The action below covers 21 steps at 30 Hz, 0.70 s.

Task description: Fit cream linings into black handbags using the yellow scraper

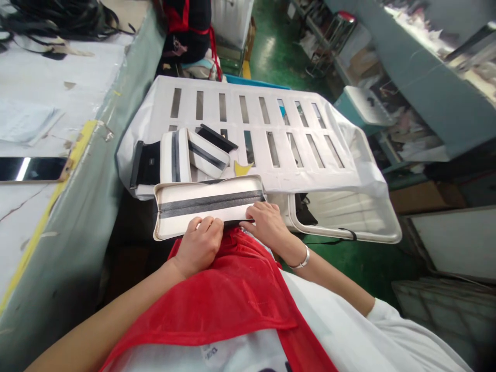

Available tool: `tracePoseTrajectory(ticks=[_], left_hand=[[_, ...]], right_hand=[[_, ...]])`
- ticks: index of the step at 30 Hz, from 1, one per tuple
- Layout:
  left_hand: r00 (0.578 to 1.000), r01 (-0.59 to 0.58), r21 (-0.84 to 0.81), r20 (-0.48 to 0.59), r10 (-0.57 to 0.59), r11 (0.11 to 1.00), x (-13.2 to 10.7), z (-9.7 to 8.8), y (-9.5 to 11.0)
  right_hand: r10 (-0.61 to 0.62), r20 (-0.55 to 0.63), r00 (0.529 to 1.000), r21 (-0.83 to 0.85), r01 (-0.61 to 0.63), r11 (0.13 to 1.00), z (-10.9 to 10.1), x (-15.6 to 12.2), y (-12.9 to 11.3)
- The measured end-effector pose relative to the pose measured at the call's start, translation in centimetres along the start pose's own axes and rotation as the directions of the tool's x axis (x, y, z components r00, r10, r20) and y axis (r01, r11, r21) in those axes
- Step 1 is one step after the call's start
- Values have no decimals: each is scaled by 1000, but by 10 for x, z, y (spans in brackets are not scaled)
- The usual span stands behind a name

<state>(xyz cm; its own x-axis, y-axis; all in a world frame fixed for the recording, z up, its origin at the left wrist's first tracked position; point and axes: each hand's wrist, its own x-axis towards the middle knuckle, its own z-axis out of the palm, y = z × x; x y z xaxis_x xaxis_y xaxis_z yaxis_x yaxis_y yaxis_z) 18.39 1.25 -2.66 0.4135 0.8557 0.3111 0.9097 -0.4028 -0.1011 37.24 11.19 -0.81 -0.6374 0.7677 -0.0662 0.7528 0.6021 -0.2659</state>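
Observation:
A cream rectangular fabric panel (201,199) with a dark zipper strip along its middle lies across my lap, over a red apron (232,299). My left hand (199,243) is curled closed on the panel's near edge. My right hand (267,222), with a silver bracelet on the wrist, pinches the same near edge just to the right. Beyond the panel, two similar cream-and-black pieces (194,155) and a black piece (145,164) rest on a white slotted tray (310,170).
A grey-green workbench (46,129) with a yellow-taped edge runs along the left. A small yellow scrap (242,168) lies on the tray. A second white tray (349,217) sits lower right. Shelving and a stool stand at the far right over a green floor.

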Motion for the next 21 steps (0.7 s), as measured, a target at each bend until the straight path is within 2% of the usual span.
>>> tracePoseTrajectory(ticks=[3,6,10,14,18,21], left_hand=[[1000,-6,55,-21,7,998,3,1,9],[999,-13,88,-40,17,996,7,4,17],[997,-27,94,-64,33,995,10,12,25],[995,-37,68,-86,43,997,14,18,28],[998,-31,35,-44,33,999,22,20,29],[1000,-7,1,-26,7,1000,27,21,30]], right_hand=[[-11,-128,992,100,24,995,8,-19,14],[23,-210,978,158,11,987,16,-25,16],[67,-209,976,145,-37,989,18,-19,9],[55,-170,984,27,-51,998,16,-10,1],[17,-130,991,-58,-25,998,14,-7,-4],[88,-214,973,0,-90,996,15,-14,4]])
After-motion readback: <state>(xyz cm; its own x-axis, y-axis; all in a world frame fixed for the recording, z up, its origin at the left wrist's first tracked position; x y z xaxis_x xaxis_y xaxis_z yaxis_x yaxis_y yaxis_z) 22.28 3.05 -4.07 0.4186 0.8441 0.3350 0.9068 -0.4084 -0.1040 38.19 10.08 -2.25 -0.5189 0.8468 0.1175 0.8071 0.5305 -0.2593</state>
